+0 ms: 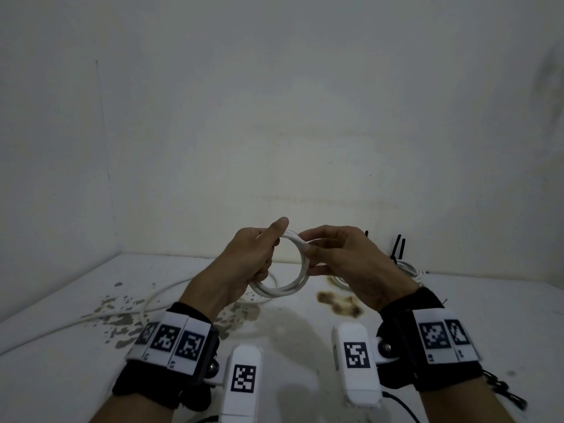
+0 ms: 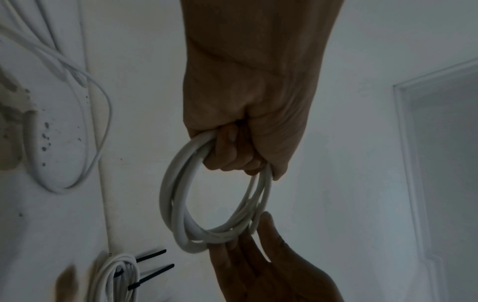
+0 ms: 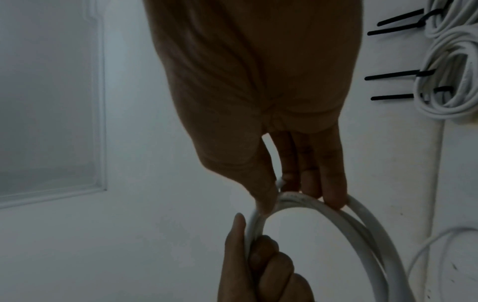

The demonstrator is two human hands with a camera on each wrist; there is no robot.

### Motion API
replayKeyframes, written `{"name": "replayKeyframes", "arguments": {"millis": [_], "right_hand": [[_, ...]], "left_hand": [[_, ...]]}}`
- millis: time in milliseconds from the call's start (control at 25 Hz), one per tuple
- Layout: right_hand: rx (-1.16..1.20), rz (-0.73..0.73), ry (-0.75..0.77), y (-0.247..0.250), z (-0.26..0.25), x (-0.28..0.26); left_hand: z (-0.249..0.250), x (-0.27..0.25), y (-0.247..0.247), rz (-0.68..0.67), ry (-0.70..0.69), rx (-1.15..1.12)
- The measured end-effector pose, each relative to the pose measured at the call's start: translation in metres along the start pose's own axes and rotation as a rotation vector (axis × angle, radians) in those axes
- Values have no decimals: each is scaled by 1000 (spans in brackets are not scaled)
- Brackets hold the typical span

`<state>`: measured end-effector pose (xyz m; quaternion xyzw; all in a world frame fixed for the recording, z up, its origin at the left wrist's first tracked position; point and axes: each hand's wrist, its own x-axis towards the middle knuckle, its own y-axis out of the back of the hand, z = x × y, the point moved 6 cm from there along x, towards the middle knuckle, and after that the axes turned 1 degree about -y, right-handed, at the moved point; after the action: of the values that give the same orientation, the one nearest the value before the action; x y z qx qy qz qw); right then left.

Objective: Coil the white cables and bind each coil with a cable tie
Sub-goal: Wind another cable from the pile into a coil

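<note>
A white cable wound into a round coil [image 1: 297,280] hangs in the air above the white table [image 1: 305,331], between both hands. My left hand [image 1: 259,251] grips the coil's left side, fingers curled round the strands [image 2: 181,183]. My right hand [image 1: 320,248] pinches the coil's top right between thumb and fingers [image 3: 333,194], with the coil [image 3: 362,224] arching below. Two finished coils [image 3: 450,81] bound with black cable ties [image 3: 393,76] lie at the table's back right [image 1: 406,267].
A loose white cable [image 1: 146,303] trails over the table's left side, also seen in the left wrist view as loose cable loops [image 2: 85,114]. Brown stains [image 1: 338,303] and grey flecks [image 1: 122,319] mark the tabletop. White walls close the back and left.
</note>
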<state>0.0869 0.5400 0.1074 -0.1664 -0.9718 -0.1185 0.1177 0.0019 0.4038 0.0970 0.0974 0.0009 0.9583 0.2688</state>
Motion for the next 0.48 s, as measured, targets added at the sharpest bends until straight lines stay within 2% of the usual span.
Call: {"name": "replayKeyframes", "arguments": {"millis": [160, 280, 480], "right_hand": [[54, -26, 7, 2, -3, -3], [190, -110, -78, 4, -3, -5], [286, -108, -176, 2, 6, -6]], "left_hand": [[2, 0, 0, 1, -10, 23], [4, 0, 4, 9, -16, 13], [3, -2, 2, -9, -16, 49]]}}
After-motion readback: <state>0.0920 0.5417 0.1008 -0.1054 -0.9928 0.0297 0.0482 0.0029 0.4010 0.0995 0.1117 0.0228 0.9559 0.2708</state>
